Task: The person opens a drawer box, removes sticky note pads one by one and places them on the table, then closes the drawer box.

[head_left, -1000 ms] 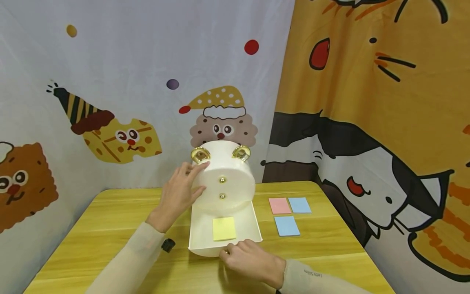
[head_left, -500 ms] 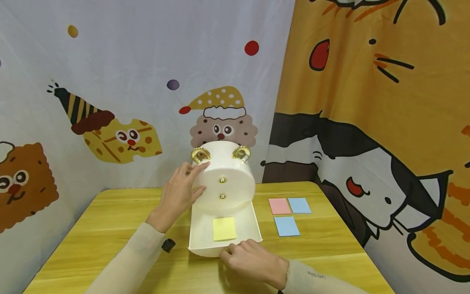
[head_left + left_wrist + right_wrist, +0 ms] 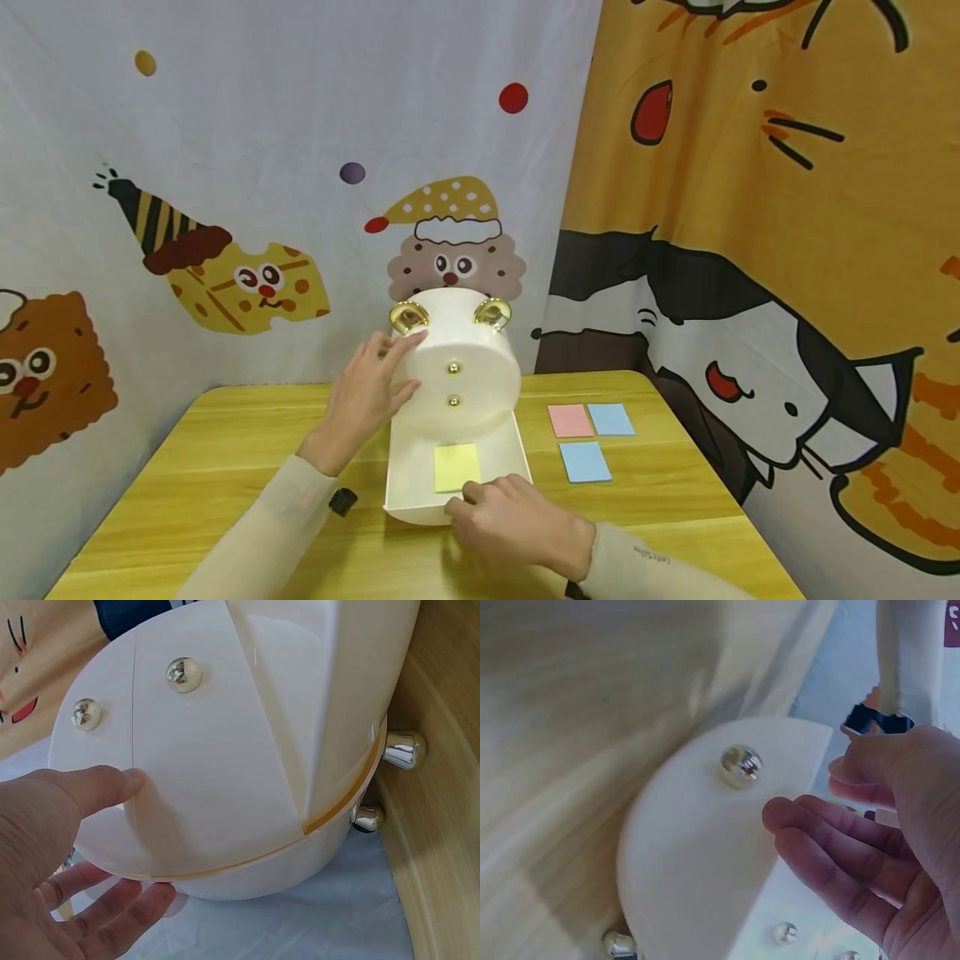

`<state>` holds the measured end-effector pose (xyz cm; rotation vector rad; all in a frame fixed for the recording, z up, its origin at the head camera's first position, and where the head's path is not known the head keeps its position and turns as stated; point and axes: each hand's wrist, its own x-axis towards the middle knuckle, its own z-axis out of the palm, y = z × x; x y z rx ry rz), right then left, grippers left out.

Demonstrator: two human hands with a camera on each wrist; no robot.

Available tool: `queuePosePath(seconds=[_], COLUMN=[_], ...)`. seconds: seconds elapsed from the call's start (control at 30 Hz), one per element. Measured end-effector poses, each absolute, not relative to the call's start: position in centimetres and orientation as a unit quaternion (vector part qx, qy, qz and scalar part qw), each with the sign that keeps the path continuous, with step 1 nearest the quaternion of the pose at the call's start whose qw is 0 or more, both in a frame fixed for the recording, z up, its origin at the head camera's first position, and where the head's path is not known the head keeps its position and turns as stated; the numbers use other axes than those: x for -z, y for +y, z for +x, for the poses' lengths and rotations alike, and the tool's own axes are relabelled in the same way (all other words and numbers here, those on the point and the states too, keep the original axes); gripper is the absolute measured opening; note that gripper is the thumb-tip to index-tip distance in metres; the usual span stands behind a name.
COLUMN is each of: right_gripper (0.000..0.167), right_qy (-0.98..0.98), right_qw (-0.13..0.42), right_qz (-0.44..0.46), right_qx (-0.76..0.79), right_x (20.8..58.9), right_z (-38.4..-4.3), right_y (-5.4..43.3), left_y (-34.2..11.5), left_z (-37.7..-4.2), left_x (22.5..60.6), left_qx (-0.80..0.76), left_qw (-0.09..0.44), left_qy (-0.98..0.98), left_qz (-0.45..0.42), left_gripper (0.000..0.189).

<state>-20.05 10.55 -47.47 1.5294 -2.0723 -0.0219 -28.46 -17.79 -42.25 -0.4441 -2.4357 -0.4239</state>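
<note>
A white, round-fronted drawer box (image 3: 459, 312) with gold ear-shaped loops stands on the table. Its lower drawer (image 3: 401, 487) is pulled out and holds a yellow sticky note pad (image 3: 456, 467). My left hand (image 3: 362, 390) holds the box's left side, thumb on the front face and fingers round the curved edge. In the left wrist view, the upper front (image 3: 210, 772) carries two gold knobs. My right hand (image 3: 517, 521) hovers at the drawer's front edge, fingers loosely bent with nothing between them. The right wrist view has the drawer's gold knob (image 3: 741, 766) apart from the fingertips.
Right of the box lie a pink sticky note pad (image 3: 570, 421), a blue pad (image 3: 611, 419) beside it and another blue pad (image 3: 586, 462) nearer. A cartoon-printed curtain (image 3: 270, 100) hangs behind the wooden table (image 3: 225, 467).
My right hand has come off the drawer's front knob and risen slightly, its fingers loosening. The left hand, box and drawer stay where they were.
</note>
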Motion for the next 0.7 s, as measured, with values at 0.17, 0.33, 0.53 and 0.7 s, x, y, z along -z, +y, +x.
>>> queuePosePath(seconds=[0.17, 0.33, 0.53, 0.7], right_gripper=[0.020, 0.015, 0.014, 0.016], right_qy=[-0.768, -0.774, -0.784, -0.786], right_qw=[0.282, 0.278, 0.281, 0.271], right_qz=[0.573, 0.566, 0.549, 0.547], right_qx=[-0.037, -0.059, -0.070, -0.099], right_x=[46.4, 45.4, 44.3, 43.2], right_z=[-20.6, -21.1, -22.1, -23.1], right_y=[10.6, 10.5, 10.5, 10.6], left_y=[-17.8, -17.9, -17.8, -17.9], left_z=[-28.4, -28.4, -28.5, -28.4], left_x=[42.2, 42.2, 42.2, 42.3], left_qx=[0.162, 0.162, 0.169, 0.169], left_qw=[0.311, 0.315, 0.315, 0.316], left_qy=[-0.921, -0.920, -0.918, -0.917], left_qz=[-0.168, -0.170, -0.173, -0.174], left_gripper=[0.085, 0.085, 0.085, 0.085])
